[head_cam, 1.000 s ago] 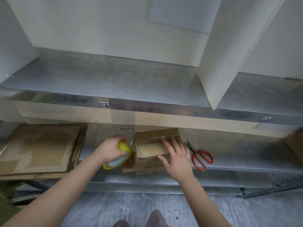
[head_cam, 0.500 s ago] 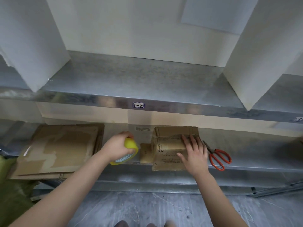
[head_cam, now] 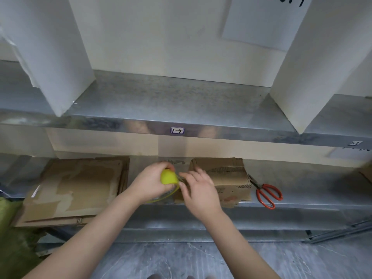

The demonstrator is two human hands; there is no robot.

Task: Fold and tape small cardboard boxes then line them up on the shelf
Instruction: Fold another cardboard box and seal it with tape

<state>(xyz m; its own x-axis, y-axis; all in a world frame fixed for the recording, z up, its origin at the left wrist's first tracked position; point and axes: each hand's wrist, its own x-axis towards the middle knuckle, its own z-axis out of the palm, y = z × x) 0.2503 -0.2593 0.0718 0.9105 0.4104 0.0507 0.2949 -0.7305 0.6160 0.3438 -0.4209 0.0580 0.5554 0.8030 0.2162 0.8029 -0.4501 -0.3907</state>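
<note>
A small folded cardboard box [head_cam: 225, 176] sits on the lower metal shelf [head_cam: 302, 200], its flaps closed on top. My left hand [head_cam: 149, 184] grips a yellow roll of clear tape [head_cam: 168, 178] just left of the box. My right hand [head_cam: 199, 188] is off the box and at the roll, its fingertips pinching at the tape's edge; the hand is blurred. It hides the box's near left corner.
A stack of flat cardboard blanks [head_cam: 76, 188] lies on the lower shelf at left. Red-handled scissors [head_cam: 266, 193] lie right of the box. The upper shelf [head_cam: 177, 101] is split by white dividers [head_cam: 60, 57]. Green fabric [head_cam: 10, 238] sits at the lower left.
My right hand has left the top of the box and moved left to the tape roll. The left hand has brought the roll closer to the box. The camera has tilted.
</note>
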